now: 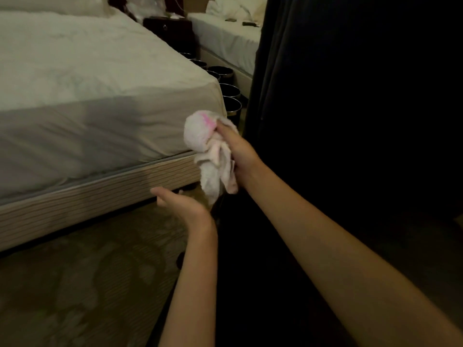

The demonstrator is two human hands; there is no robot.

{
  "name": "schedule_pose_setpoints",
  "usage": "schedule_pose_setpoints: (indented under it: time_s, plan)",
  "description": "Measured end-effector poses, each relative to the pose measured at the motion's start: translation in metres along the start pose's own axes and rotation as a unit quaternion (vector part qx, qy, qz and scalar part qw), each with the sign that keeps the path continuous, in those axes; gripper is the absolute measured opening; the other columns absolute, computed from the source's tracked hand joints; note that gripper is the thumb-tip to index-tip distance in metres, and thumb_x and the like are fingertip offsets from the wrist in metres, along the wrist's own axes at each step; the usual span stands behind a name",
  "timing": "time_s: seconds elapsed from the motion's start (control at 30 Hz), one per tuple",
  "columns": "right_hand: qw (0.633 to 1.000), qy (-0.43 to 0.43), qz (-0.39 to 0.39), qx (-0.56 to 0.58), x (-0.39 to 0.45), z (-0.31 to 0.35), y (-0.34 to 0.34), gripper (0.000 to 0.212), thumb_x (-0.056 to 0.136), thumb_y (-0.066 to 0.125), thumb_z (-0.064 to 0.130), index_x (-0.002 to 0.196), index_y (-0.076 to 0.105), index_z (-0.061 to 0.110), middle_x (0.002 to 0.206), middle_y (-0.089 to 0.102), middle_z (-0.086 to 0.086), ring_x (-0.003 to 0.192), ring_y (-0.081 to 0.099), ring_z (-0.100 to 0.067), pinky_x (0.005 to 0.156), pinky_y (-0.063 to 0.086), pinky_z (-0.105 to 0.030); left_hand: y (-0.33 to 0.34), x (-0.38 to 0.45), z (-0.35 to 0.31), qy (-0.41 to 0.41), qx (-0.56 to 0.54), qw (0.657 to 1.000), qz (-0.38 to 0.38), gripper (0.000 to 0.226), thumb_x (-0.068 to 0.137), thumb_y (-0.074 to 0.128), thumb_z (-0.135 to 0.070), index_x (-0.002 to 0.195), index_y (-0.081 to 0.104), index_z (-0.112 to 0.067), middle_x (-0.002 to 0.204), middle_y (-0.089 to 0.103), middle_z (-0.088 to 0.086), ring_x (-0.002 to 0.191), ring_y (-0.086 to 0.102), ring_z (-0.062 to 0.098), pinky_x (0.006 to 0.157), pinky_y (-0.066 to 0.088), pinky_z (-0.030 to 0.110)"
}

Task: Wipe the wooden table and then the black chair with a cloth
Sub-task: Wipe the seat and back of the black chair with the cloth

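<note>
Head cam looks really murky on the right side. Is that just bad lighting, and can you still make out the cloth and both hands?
Head view: the right half is near-black, dim light on dark fabric, detail lost there. The cloth reads clearly, white with a pink patch, gripped by the right hand. The left hand shows open below it, slightly soft. The bed is lit but grainy, its edges bowed by the wide lens.

white bed (pixel 87 78) on patterned carpet (pixel 82 284)

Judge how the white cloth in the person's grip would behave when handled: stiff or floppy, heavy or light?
Probably floppy: the cloth hangs in loose folds below the right hand. Likely light, since that hand alone holds it up. Its fluffy surface suggests it is not slippery.
</note>
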State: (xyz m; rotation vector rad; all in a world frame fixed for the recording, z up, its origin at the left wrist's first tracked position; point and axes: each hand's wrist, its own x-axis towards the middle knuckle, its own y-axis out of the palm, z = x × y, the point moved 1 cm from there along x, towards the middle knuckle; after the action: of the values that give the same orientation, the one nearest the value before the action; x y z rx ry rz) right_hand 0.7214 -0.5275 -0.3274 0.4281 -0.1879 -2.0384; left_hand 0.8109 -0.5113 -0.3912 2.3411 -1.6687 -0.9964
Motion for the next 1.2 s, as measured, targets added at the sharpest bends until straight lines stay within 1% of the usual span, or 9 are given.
schedule_pose_setpoints:
  time_s: [0.2, 0.33, 0.43, 0.5, 0.6, 0.7, 1.0, 1.1, 1.2]
  plan:
    - [0.996, -0.047, 0.019, 0.080, -0.063, 0.027, -0.010, 0.031, 0.101, 0.033, 0.029, 0.085, 0.055, 0.012, 0.054, 0.064, 0.003, 0.053, 0.063, -0.005, 0.054, 0.052, -0.016, 0.001, -0.026, -0.015, -0.033, -0.144, 0.977, 0.152, 0.063, 0.097, 0.012, -0.054, 0.119, 0.050, -0.009, 0.116, 0.058, 0.011, 0.106, 0.057, 0.026, 0.091, 0.045, 0.036]
    - [0.992, -0.058, 0.014, 0.112, -0.097, 0.042, -0.020, 0.045, 0.100, 0.034, 0.034, 0.076, 0.064, 0.012, 0.055, 0.064, -0.003, 0.052, 0.064, -0.010, 0.054, 0.052, -0.019, 0.000, -0.051, -0.017, -0.209, -0.093, 0.913, 0.337, 0.080, 0.085, 0.020, -0.073, 0.117, 0.057, -0.009, 0.115, 0.064, 0.015, 0.089, 0.066, 0.033, 0.076, 0.051, 0.042]
    - [0.987, -0.085, 0.021, 0.137, -0.118, 0.051, -0.043, 0.061, 0.100, 0.032, 0.035, 0.060, 0.074, 0.015, 0.058, 0.066, -0.005, 0.054, 0.065, -0.013, 0.054, 0.053, -0.020, -0.007, -0.083, -0.021, -0.266, 0.019, 0.865, 0.424, 0.057, 0.091, 0.027, -0.059, 0.099, 0.062, -0.016, 0.093, 0.071, 0.010, 0.074, 0.068, 0.026, 0.069, 0.052, 0.041]
    - [0.986, -0.090, 0.031, 0.134, -0.138, 0.057, -0.060, 0.054, 0.099, 0.033, 0.036, 0.073, 0.074, 0.014, 0.067, 0.069, -0.006, 0.062, 0.067, -0.015, 0.063, 0.054, -0.023, -0.015, -0.098, -0.023, -0.281, 0.047, 0.843, 0.456, 0.042, 0.092, 0.038, -0.042, 0.100, 0.065, -0.011, 0.094, 0.071, 0.013, 0.078, 0.069, 0.027, 0.067, 0.058, 0.040]
    - [0.995, -0.093, -0.019, 0.038, -0.169, 0.058, -0.089, 0.029, 0.096, 0.045, 0.031, 0.102, 0.064, 0.010, 0.093, 0.068, -0.009, 0.087, 0.065, -0.019, 0.082, 0.051, -0.032, -0.029, -0.110, -0.024, -0.275, 0.043, 0.848, 0.452, 0.027, 0.086, 0.051, -0.011, 0.107, 0.063, -0.001, 0.100, 0.070, 0.015, 0.084, 0.070, 0.023, 0.073, 0.058, 0.033]
    - [0.979, -0.161, -0.088, -0.094, -0.200, 0.048, -0.121, 0.027, 0.094, 0.052, 0.019, 0.115, 0.059, 0.005, 0.097, 0.066, -0.006, 0.088, 0.065, -0.014, 0.076, 0.052, -0.026, -0.047, -0.131, -0.023, -0.195, 0.131, 0.878, 0.417, 0.020, 0.086, 0.054, 0.002, 0.104, 0.060, -0.004, 0.082, 0.072, 0.007, 0.068, 0.070, 0.014, 0.057, 0.057, 0.022]
    - [0.933, -0.240, -0.052, -0.262, -0.290, 0.018, -0.155, 0.005, 0.087, 0.056, 0.019, 0.090, 0.053, 0.018, 0.081, 0.055, 0.003, 0.067, 0.057, 0.005, 0.058, 0.042, -0.011, -0.089, -0.194, -0.021, -0.218, 0.139, 0.894, 0.366, 0.028, 0.088, 0.059, -0.014, 0.114, 0.058, -0.004, 0.094, 0.067, 0.013, 0.075, 0.066, 0.020, 0.061, 0.057, 0.029]
    - [0.934, -0.182, -0.019, -0.306, -0.304, 0.014, -0.153, 0.042, 0.069, 0.072, 0.035, 0.101, 0.046, 0.026, 0.093, 0.055, 0.009, 0.076, 0.057, 0.007, 0.061, 0.044, -0.011, -0.096, -0.213, -0.028, -0.236, 0.084, 0.885, 0.392, 0.043, 0.091, 0.048, -0.040, 0.113, 0.055, -0.004, 0.088, 0.065, 0.015, 0.074, 0.064, 0.024, 0.064, 0.054, 0.032]
    - [0.888, -0.185, -0.022, -0.421, -0.313, 0.008, -0.147, 0.089, 0.053, 0.079, 0.061, 0.127, 0.035, 0.036, 0.120, 0.050, 0.019, 0.104, 0.053, 0.005, 0.083, 0.048, -0.018, -0.103, -0.229, -0.037, -0.180, 0.087, 0.869, 0.452, 0.063, 0.082, 0.042, -0.054, 0.126, 0.047, -0.009, 0.095, 0.068, 0.019, 0.083, 0.066, 0.029, 0.071, 0.054, 0.037]
